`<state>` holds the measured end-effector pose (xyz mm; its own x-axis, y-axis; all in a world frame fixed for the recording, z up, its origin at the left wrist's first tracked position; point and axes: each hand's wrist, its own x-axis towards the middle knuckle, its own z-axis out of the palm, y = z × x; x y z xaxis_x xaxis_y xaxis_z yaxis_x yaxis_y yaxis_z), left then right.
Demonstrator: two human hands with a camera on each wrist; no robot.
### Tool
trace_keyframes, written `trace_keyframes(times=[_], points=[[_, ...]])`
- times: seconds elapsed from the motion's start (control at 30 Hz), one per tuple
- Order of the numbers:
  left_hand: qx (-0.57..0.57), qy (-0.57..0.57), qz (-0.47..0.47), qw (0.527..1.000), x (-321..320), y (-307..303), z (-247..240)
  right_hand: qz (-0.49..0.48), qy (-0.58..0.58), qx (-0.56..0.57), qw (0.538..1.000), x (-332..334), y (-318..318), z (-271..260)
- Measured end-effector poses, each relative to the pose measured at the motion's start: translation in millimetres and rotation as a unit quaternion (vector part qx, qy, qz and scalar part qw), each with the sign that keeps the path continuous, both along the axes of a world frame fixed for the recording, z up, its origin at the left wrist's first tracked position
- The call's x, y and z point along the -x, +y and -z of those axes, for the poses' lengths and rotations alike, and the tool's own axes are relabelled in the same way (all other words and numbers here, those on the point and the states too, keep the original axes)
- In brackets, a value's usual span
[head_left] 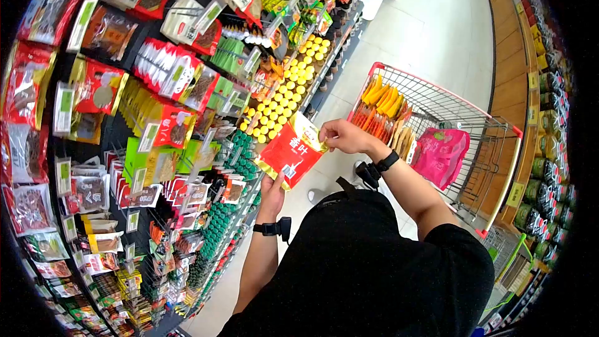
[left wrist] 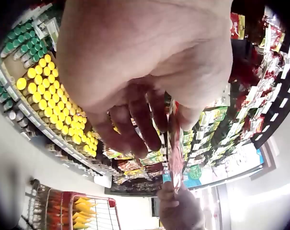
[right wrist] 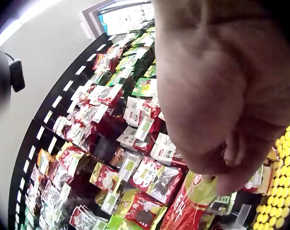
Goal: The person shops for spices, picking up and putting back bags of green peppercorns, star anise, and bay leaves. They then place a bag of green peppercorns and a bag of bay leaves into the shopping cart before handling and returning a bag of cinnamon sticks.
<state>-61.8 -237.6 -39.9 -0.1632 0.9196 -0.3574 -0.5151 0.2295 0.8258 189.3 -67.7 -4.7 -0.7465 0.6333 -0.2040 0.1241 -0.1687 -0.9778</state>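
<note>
A red and gold packet (head_left: 290,155) with white lettering is held between both hands in front of the body. My left hand (head_left: 271,196) pinches its lower edge with the thumb on the printed face. At the opposite top corner, my right hand (head_left: 345,136) pinches the gold edge between thumb and fingertips. Seen edge-on in the left wrist view, the packet (left wrist: 175,148) runs between the left thumb and fingers toward the right hand (left wrist: 180,206). In the right wrist view, the packet's gold top (right wrist: 200,189) sits under the right fingertips.
A shopping cart (head_left: 493,126) stands to the right, with yellow and orange packets (head_left: 384,100) and a pink bag (head_left: 442,156) in it. Racks of hanging seasoning packets (head_left: 168,68) fill the left side. Yellow-capped jars (head_left: 274,112) and green-capped jars (head_left: 240,162) line the shelf beside the hands.
</note>
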Motion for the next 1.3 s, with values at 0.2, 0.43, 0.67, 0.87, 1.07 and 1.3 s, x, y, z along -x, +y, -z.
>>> trace_keyframes(times=[0.2,0.43,0.67,0.87,1.07,1.3], points=[[-0.025,0.131,0.024,0.991,19,-24,-19,0.034,-0.052,-0.12,0.991,36,-15,0],[-0.089,0.479,0.024,0.873,33,-37,-52,-0.034,-0.022,-0.057,0.998,89,-61,-36],[-0.214,0.664,0.122,0.706,53,-78,-110,-0.028,0.084,0.057,0.994,155,-101,-37],[-0.137,0.536,-0.133,0.822,104,-119,-66,-0.029,0.1,0.076,0.992,197,-131,-23],[-0.114,0.153,-0.121,0.974,135,-133,-78,-0.059,0.164,0.081,0.981,228,-157,-45],[-0.17,0.262,-0.142,0.939,151,-142,-67,-0.074,0.13,-0.011,0.989,245,-164,-33]])
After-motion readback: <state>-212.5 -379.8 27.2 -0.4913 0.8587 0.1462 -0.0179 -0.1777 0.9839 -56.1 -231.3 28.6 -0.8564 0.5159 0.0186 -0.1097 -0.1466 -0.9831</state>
